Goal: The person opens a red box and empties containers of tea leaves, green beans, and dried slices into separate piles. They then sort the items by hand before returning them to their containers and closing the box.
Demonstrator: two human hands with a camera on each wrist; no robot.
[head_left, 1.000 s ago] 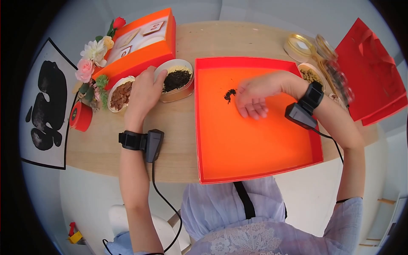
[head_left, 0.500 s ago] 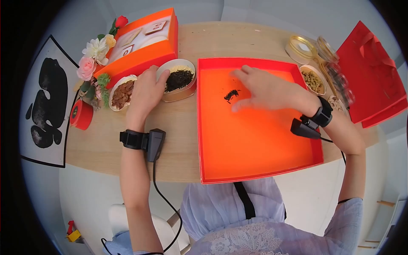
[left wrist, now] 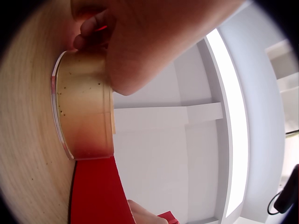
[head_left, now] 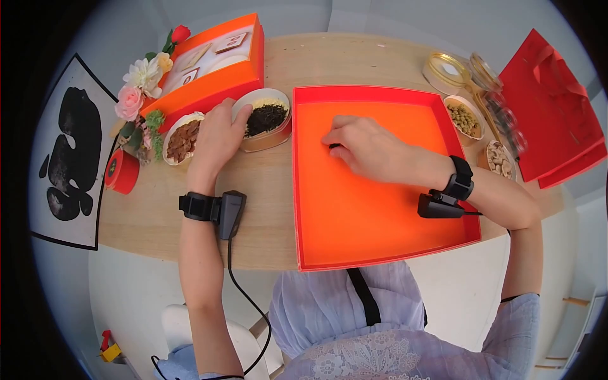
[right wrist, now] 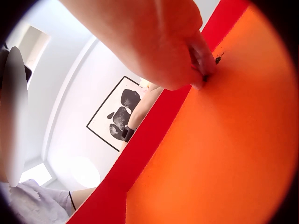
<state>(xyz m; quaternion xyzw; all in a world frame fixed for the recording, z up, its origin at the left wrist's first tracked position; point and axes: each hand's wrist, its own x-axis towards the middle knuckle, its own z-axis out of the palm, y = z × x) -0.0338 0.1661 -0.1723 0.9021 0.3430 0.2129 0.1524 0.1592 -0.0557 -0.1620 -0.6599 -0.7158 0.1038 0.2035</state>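
Note:
My left hand grips the near-left side of a gold-sided container of dark tea leaves, the thumb at its rim. In the left wrist view, the fingers curl against the container's wall. My right hand is over the shallow red-rimmed orange box lid, thumb and fingertips drawn together on a pinch of dark tea leaves. Low on the orange surface in the right wrist view, a few loose leaves lie beside the fingertips.
Left of the container stands a bowl of brown flakes, near flowers, a small red tin and an orange gift box. On the right are bowls of greenish buds and pale pieces, gold-rimmed jars and a red bag.
My right hand turned from palm-side up beside the leaf pile to palm down, spread over it, then brought its fingertips together on the leaves. The left hand stayed at the container.

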